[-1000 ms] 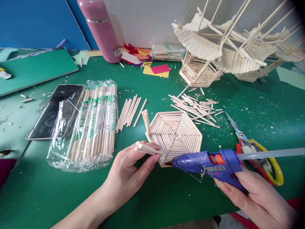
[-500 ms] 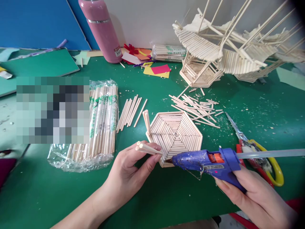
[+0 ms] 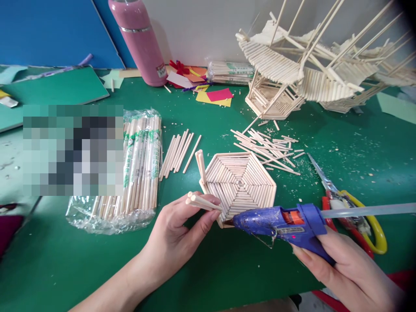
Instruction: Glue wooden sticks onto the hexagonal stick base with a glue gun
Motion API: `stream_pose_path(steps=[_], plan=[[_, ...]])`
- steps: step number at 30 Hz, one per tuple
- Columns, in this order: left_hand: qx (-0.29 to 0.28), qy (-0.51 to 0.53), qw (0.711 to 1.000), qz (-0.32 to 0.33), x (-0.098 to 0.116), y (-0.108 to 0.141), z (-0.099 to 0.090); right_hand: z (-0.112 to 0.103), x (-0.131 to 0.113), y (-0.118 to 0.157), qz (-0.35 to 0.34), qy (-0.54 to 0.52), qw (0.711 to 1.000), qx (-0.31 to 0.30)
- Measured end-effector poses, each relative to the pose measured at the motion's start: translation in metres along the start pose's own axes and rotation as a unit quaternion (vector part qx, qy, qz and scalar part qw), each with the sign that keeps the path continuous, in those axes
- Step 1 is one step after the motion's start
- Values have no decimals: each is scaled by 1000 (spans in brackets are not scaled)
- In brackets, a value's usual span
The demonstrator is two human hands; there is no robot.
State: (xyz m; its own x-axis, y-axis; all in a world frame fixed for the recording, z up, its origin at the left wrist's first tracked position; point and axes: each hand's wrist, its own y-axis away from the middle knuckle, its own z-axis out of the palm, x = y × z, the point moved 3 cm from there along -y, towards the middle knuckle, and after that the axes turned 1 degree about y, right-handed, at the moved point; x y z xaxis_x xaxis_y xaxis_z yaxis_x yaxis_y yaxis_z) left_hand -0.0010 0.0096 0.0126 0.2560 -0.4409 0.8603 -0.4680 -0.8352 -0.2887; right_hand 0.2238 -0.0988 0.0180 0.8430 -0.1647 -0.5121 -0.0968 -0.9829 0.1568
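My left hand [image 3: 186,227] pinches a small bundle of wooden sticks [image 3: 203,202] between thumb and fingers. The bundle's lower end is at the near-left corner of a polygonal stick base [image 3: 248,182], which lies flat. Another upright stick bundle [image 3: 200,167] stands at the base's left corner. My right hand [image 3: 344,264] is closed around the handle of a blue glue gun [image 3: 276,223], a clear glue stick [image 3: 367,210] poking out of its back. The gun's nozzle is at the foot of the held bundle; whether it touches cannot be made out.
Cut sticks [image 3: 180,151] and a loose stick pile [image 3: 266,149] lie beyond the base. Bagged sticks [image 3: 139,164] are at left, scissors [image 3: 354,216] at right. A pink bottle [image 3: 143,47], coloured paper [image 3: 219,94] and a stick-built model [image 3: 276,73] stand behind.
The glue gun has shifted very slightly left, its nozzle closer to the foot of the held bundle. My left hand and the base have hardly moved.
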Motion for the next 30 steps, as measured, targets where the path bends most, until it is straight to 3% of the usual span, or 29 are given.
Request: stream_pose_path(steps=[9, 15, 22, 30], plan=[[0, 2, 1000, 0, 1, 1, 0, 0, 0, -2, 29, -20, 999, -27], [0, 3, 1000, 3, 1, 0, 0, -3, 0, -4, 15, -27, 999, -9], [0, -4, 1000, 2, 1, -1, 0, 0, -3, -6, 12, -59, 997, -51], [2, -1, 1000, 2, 0, 2, 0, -1, -3, -5, -9, -33, 999, -17]])
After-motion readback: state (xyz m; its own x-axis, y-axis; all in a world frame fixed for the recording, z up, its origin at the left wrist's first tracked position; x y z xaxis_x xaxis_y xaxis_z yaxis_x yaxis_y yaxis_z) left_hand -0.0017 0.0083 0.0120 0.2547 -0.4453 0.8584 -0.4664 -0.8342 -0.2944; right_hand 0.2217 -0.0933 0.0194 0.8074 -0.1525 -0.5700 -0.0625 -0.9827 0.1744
